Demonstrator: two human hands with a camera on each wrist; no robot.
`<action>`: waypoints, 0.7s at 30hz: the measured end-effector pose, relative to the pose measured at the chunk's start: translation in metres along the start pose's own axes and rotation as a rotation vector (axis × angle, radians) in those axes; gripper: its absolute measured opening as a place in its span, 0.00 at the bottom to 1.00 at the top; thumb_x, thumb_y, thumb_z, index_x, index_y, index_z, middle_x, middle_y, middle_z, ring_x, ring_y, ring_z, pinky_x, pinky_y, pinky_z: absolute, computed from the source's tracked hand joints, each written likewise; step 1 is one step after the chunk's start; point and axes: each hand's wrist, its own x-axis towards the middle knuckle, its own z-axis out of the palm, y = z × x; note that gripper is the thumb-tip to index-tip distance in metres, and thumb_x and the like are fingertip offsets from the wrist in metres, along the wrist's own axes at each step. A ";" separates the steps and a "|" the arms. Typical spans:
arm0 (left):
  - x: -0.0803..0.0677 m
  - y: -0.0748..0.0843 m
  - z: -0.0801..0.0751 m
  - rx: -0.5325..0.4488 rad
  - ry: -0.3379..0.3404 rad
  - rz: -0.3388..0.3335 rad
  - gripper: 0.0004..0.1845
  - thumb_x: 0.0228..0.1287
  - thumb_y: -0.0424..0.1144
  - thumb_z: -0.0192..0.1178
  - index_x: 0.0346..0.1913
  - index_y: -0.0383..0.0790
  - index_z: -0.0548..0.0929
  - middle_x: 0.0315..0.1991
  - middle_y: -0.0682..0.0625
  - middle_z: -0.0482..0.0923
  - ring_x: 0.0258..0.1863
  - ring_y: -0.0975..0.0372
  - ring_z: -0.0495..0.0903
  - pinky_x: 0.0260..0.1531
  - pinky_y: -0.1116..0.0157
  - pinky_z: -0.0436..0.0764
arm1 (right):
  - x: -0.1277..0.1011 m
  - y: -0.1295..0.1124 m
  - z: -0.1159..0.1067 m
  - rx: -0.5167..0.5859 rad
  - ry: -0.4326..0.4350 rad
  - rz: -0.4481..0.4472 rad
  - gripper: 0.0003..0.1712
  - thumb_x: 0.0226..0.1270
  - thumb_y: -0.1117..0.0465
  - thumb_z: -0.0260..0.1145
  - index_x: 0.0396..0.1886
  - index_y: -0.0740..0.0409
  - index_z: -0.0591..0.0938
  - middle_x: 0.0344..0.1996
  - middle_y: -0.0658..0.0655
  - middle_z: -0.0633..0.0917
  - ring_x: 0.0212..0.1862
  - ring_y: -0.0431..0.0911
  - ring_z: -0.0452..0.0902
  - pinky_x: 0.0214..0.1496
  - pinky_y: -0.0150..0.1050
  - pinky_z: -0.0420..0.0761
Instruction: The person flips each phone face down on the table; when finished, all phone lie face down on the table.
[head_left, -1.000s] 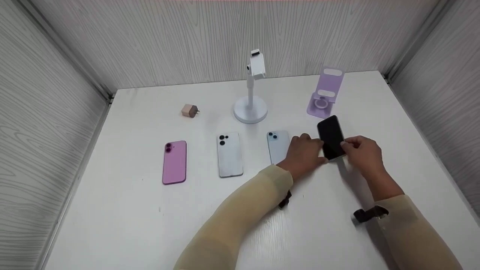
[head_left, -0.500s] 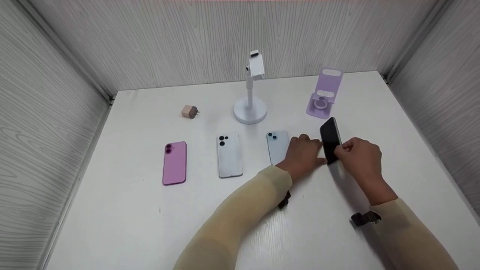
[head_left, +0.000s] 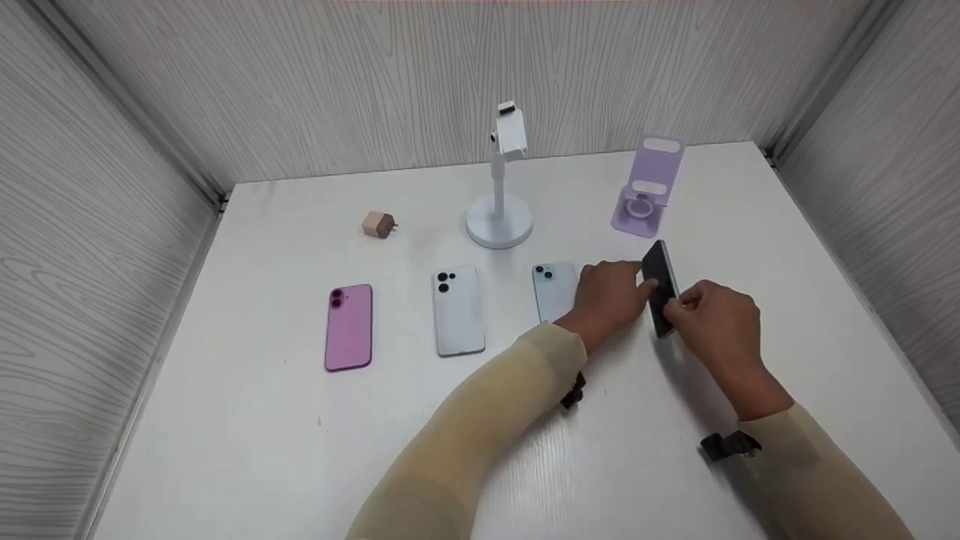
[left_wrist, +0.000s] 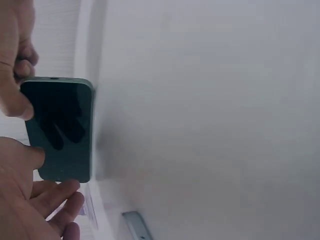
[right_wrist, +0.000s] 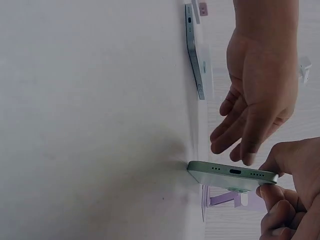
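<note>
My right hand (head_left: 716, 326) pinches a pale green smartphone (right_wrist: 200, 172) by one long side, thumb on the black screen, curled fingers behind. Standing steeply on its other long edge, the phone leans at the table surface; its screen (left_wrist: 65, 135) faces my left hand (head_left: 611, 296). That hand's thumb lies at the screen in the left wrist view, and its loosely extended fingers are near the phone's far end. Whether they press on it I cannot tell. Beneath the left wrist a light blue phone (head_left: 553, 292) lies back up, its lower part hidden.
A silvery white phone (head_left: 459, 311) and a pink phone (head_left: 349, 326) lie back up to the left. Behind are a charger plug (head_left: 379, 225), a white phone stand (head_left: 500, 225) and a purple folding stand (head_left: 652, 176). Panels enclose the table (head_left: 247, 450) on three sides.
The green phone has turned from screen facing up to nearly upright on its long edge, shifting slightly nearer. My left thumb has moved up to the screen; the right hand has rotated with the phone.
</note>
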 end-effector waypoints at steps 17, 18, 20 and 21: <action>0.007 0.004 -0.017 -0.232 0.097 -0.161 0.28 0.75 0.63 0.65 0.64 0.47 0.89 0.54 0.54 0.92 0.52 0.62 0.90 0.52 0.65 0.86 | -0.013 -0.009 0.006 -0.091 -0.002 -0.134 0.13 0.66 0.57 0.73 0.35 0.65 0.89 0.25 0.59 0.87 0.26 0.53 0.80 0.28 0.47 0.74; 0.006 0.003 -0.016 -0.222 0.096 -0.160 0.27 0.75 0.63 0.65 0.61 0.46 0.90 0.51 0.54 0.93 0.48 0.62 0.90 0.49 0.65 0.86 | -0.014 -0.009 0.007 -0.101 -0.001 -0.152 0.13 0.66 0.58 0.73 0.35 0.66 0.90 0.26 0.60 0.87 0.26 0.54 0.81 0.29 0.49 0.76; 0.006 0.002 -0.016 -0.218 0.094 -0.167 0.24 0.75 0.62 0.66 0.55 0.46 0.91 0.46 0.54 0.92 0.41 0.63 0.88 0.43 0.65 0.85 | -0.015 -0.011 0.009 -0.123 0.002 -0.180 0.13 0.65 0.58 0.73 0.35 0.66 0.90 0.27 0.61 0.87 0.27 0.55 0.82 0.30 0.53 0.78; 0.006 0.002 -0.016 -0.223 0.092 -0.174 0.23 0.75 0.61 0.66 0.53 0.46 0.92 0.43 0.54 0.92 0.38 0.63 0.86 0.41 0.64 0.84 | -0.016 -0.011 0.009 -0.131 0.006 -0.192 0.13 0.65 0.58 0.72 0.35 0.67 0.90 0.27 0.61 0.87 0.28 0.56 0.83 0.31 0.54 0.79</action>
